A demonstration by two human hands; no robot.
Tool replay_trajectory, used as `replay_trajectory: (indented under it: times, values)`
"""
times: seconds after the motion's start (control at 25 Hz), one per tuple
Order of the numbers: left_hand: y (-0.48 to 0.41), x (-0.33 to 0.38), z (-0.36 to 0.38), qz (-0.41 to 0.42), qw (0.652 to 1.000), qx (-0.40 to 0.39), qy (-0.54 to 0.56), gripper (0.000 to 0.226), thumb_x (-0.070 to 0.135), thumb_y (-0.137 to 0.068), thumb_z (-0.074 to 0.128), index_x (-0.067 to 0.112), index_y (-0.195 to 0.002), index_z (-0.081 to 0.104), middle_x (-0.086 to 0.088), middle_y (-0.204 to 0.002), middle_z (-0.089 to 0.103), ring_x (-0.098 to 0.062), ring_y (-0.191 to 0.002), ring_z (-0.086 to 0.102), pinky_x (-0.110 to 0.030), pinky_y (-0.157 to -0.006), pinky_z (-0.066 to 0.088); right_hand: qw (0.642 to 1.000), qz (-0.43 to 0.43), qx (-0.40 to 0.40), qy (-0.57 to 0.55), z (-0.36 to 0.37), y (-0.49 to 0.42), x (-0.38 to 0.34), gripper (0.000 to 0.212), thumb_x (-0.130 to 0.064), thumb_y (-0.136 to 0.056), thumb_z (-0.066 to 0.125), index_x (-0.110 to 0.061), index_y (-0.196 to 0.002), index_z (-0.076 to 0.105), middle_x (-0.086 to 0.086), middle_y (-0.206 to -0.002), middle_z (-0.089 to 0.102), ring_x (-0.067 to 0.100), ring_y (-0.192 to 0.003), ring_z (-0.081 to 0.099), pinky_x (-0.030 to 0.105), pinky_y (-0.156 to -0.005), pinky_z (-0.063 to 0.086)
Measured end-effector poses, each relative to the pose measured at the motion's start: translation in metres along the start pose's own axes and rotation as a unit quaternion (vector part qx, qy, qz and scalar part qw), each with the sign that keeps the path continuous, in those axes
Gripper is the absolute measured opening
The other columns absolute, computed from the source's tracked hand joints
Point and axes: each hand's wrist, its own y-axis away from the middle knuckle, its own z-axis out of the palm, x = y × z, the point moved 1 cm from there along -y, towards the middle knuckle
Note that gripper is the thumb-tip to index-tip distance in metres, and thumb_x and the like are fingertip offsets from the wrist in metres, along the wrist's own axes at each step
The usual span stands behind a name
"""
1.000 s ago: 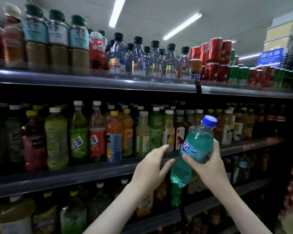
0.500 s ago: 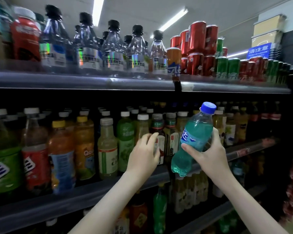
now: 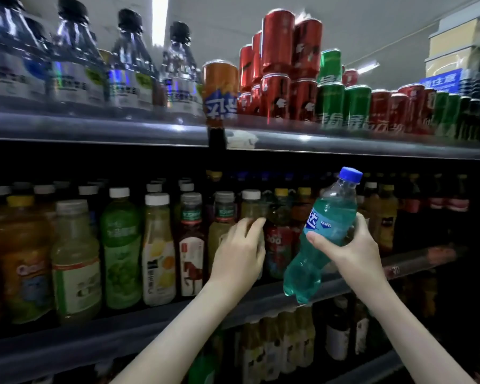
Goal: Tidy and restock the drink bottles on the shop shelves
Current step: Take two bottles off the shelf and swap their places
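Right hand (image 3: 352, 250) grips the teal bottle (image 3: 330, 217), tilted, just before the middle shelf (image 3: 122, 329); left hand (image 3: 237, 253) curls round a pale bottle (image 3: 251, 209) on that shelf. Likely making room: the pale bottle must shift aside before the teal one stands in.

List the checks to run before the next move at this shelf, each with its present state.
1. Right hand has a firm hold on the teal bottle: ok, fingers and thumb wrap round its middle.
2. Blue cap is on the teal bottle: ok.
3. Teal bottle is upright for shelving: not ok, it tilts with its cap to the right.
4. Left hand has a hold on the pale bottle: cannot tell, the fingers lie over its shoulder and the thumb is hidden.
5. Free slot on the middle shelf for the teal bottle: cannot tell, the front row looks full and the hands hide the spot behind them.
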Motion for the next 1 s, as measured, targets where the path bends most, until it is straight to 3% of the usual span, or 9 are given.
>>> replay_trajectory:
  times: [0.12,0.2,0.32,0.4,0.52,0.6,0.76,0.88,1.0]
  values:
    - [-0.029,0.032,0.035,-0.032,0.999,0.012,0.004,0.050,0.016,-0.092,0.057,0.013,-0.140,0.043,-0.016,-0.133,0.050,-0.033,-0.120,0.050,-0.038,-0.086,0.050,0.999,-0.006,-0.043,-0.007,-0.033,-0.027,0.024,0.056,-0.026,-0.071,0.081,-0.023,-0.118,0.050,-0.014,-0.101,0.062,-0.016,-0.083,0.057,0.004,-0.061,0.045]
    - [-0.050,0.046,0.053,-0.085,0.996,-0.002,0.020,0.060,0.021,-0.094,0.053,0.017,-0.148,0.026,-0.015,-0.143,0.039,-0.030,-0.128,0.041,-0.035,-0.093,0.044,0.998,-0.007,-0.064,-0.023,-0.048,-0.042,0.036,0.056,-0.023,-0.071,0.081,-0.024,-0.118,0.050,-0.014,-0.101,0.062,-0.019,-0.082,0.056,0.002,-0.062,0.044]
    - [-0.076,0.056,0.072,-0.184,0.981,-0.039,0.054,0.085,0.024,-0.093,0.057,0.021,-0.151,-0.005,-0.015,-0.151,0.023,-0.029,-0.134,0.033,-0.033,-0.100,0.039,0.995,-0.009,-0.095,-0.041,-0.063,-0.058,0.054,0.059,-0.022,-0.071,0.082,-0.025,-0.120,0.050,-0.014,-0.102,0.064,-0.015,-0.087,0.058,0.010,-0.065,0.048]
    - [-0.084,0.055,0.078,-0.231,0.969,-0.048,0.070,0.095,0.024,-0.091,0.061,0.018,-0.150,-0.013,-0.017,-0.151,0.023,-0.030,-0.134,0.034,-0.035,-0.102,0.039,0.992,-0.002,-0.104,-0.065,-0.067,-0.064,0.064,0.061,-0.021,-0.070,0.083,-0.025,-0.121,0.049,-0.012,-0.104,0.065,-0.010,-0.090,0.060,0.012,-0.068,0.050]
    - [-0.077,0.057,0.081,-0.231,0.973,-0.024,0.011,0.087,0.026,-0.088,0.065,0.007,-0.149,0.007,-0.019,-0.143,0.024,-0.033,-0.133,0.027,-0.036,-0.107,0.032,0.991,-0.002,-0.089,-0.096,-0.069,-0.063,0.074,0.062,-0.021,-0.070,0.083,-0.025,-0.121,0.048,-0.012,-0.105,0.063,-0.008,-0.092,0.060,0.011,-0.070,0.051]
    - [-0.062,0.063,0.075,-0.201,0.979,-0.004,-0.004,0.075,0.033,-0.086,0.066,0.010,-0.145,0.025,-0.016,-0.138,0.025,-0.031,-0.130,0.026,-0.036,-0.106,0.032,0.991,-0.003,-0.067,-0.117,-0.069,-0.060,0.078,0.063,-0.023,-0.069,0.082,-0.025,-0.122,0.046,-0.012,-0.106,0.061,-0.004,-0.096,0.060,0.017,-0.075,0.054]
    - [-0.027,0.068,0.049,-0.194,0.975,0.033,0.099,0.074,0.038,-0.082,0.070,0.023,-0.144,0.033,-0.001,-0.134,0.050,-0.015,-0.123,0.048,-0.028,-0.100,0.044,0.988,-0.027,-0.037,-0.150,-0.064,-0.053,0.076,0.066,-0.028,-0.067,0.080,-0.022,-0.122,0.045,-0.012,-0.108,0.058,0.004,-0.102,0.060,0.021,-0.079,0.054]
    - [-0.013,0.067,0.017,-0.173,0.959,0.141,0.177,0.064,0.032,-0.077,0.075,0.027,-0.133,0.044,0.016,-0.113,0.061,0.006,-0.107,0.057,-0.014,-0.090,0.046,0.983,-0.054,-0.028,-0.172,-0.051,-0.048,0.069,0.065,-0.019,-0.071,0.079,-0.014,-0.125,0.042,-0.011,-0.106,0.057,0.000,-0.099,0.060,0.015,-0.075,0.053]
    - [-0.011,0.064,-0.027,-0.165,0.938,0.208,0.222,0.060,0.029,-0.075,0.075,0.024,-0.129,0.049,0.021,-0.105,0.063,0.005,-0.100,0.060,-0.010,-0.085,0.046,0.982,-0.066,-0.041,-0.174,-0.029,-0.047,0.064,0.071,-0.027,-0.069,0.079,-0.013,-0.128,0.041,-0.010,-0.111,0.057,0.001,-0.103,0.059,0.018,-0.083,0.053]
